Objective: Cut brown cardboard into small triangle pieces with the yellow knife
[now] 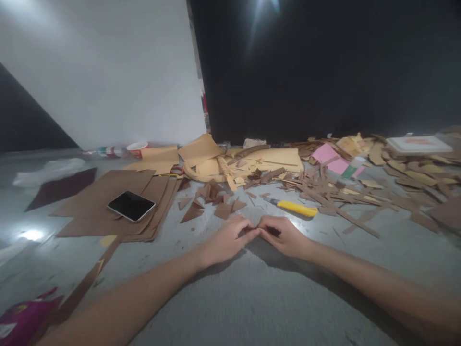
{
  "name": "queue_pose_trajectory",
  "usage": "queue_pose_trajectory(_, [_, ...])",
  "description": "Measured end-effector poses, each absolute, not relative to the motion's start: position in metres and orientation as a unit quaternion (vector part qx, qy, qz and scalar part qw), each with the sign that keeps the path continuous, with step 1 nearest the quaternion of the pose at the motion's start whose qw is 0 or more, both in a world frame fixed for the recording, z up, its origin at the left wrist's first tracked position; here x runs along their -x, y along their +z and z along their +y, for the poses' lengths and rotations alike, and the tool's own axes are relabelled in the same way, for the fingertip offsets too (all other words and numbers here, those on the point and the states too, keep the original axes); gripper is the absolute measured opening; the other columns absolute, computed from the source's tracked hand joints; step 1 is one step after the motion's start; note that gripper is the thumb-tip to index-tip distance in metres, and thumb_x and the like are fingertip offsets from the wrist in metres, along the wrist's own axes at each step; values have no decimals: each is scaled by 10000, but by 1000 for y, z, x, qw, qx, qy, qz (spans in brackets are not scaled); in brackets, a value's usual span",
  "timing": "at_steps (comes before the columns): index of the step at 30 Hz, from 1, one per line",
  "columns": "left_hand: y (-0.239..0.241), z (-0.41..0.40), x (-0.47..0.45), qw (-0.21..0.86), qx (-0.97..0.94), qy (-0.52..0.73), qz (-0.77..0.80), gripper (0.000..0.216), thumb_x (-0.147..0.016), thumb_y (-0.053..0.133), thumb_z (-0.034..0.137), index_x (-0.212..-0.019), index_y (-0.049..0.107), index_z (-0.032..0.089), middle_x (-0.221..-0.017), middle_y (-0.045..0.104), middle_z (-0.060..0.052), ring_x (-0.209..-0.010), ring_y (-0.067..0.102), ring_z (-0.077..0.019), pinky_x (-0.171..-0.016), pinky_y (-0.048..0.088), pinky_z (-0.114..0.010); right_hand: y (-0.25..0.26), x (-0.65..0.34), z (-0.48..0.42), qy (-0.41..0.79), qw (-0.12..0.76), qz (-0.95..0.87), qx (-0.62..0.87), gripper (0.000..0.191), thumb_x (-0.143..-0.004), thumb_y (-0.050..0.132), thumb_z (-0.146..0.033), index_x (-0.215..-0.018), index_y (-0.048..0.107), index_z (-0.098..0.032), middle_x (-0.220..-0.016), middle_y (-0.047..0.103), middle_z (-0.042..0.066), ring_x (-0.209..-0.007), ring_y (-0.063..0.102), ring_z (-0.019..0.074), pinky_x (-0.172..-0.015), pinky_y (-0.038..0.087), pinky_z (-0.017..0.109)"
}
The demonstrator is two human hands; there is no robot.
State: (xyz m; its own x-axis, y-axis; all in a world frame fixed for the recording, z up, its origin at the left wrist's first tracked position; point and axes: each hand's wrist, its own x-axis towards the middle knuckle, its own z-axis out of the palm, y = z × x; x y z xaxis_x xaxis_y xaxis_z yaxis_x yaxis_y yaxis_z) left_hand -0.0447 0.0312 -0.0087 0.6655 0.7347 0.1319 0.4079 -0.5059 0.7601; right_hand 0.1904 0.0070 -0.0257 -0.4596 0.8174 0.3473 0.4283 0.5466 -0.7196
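My left hand (228, 239) and my right hand (284, 235) meet fingertip to fingertip low over the grey floor (252, 298). Both pinch a small dark brown piece (260, 229) between them; most of it is hidden by the fingers. A yellow utility knife (294, 207) lies just beyond my right hand. Brown cardboard triangles (212, 204) lie scattered just beyond my left hand.
A black phone (131, 205) rests on a stack of brown cardboard sheets (108, 202) at the left. Tan sheets (252, 161), brown strips (345, 197), pink paper (329, 157) and a white tray (418, 144) litter the back and right. A purple packet (21, 319) lies at lower left.
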Motion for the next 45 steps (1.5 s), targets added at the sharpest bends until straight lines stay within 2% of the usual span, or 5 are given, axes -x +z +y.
queue_pose_trajectory(10, [-12,32,43,358,-832,240,350,319,-1095,572,442,-917,705,213,-946,713,-45,-937,638,-217,-892,472,-343,-21,-191,7,282,340,-801,404,435,-1136,487,-501,-873,680,-213,-763,681,16,-678,574,151,-637,436,271])
queue_pose_trajectory(14, [-14,34,43,362,-821,255,359,330,-1085,588,443,-876,698,211,-919,713,-34,-904,642,-205,-851,462,-322,-17,-191,7,290,333,-799,408,420,-1150,453,-469,-898,670,-214,-806,691,19,-724,601,156,-688,461,275])
queue_pose_trajectory(18, [-13,34,43,367,-818,258,359,342,-1089,577,438,-857,682,210,-891,701,-25,-889,642,-199,-839,449,-319,-17,-190,6,300,350,-780,422,368,-1135,496,-458,-917,672,-219,-831,702,17,-754,617,162,-702,467,274])
queue_pose_trajectory(29, [-14,34,43,378,-815,261,352,378,-1112,529,456,-862,664,206,-905,723,-34,-890,645,-199,-835,462,-322,-18,-191,7,301,346,-779,427,325,-1121,518,-433,-925,666,-220,-820,706,23,-751,626,170,-649,461,270])
queue_pose_trajectory(45, [-13,39,43,426,-753,332,377,320,-1049,625,460,-883,693,194,-855,737,-22,-838,661,-198,-805,469,-299,-22,-190,8,290,360,-767,445,284,-1092,554,-408,-891,636,-224,-803,685,21,-724,600,169,-626,438,265])
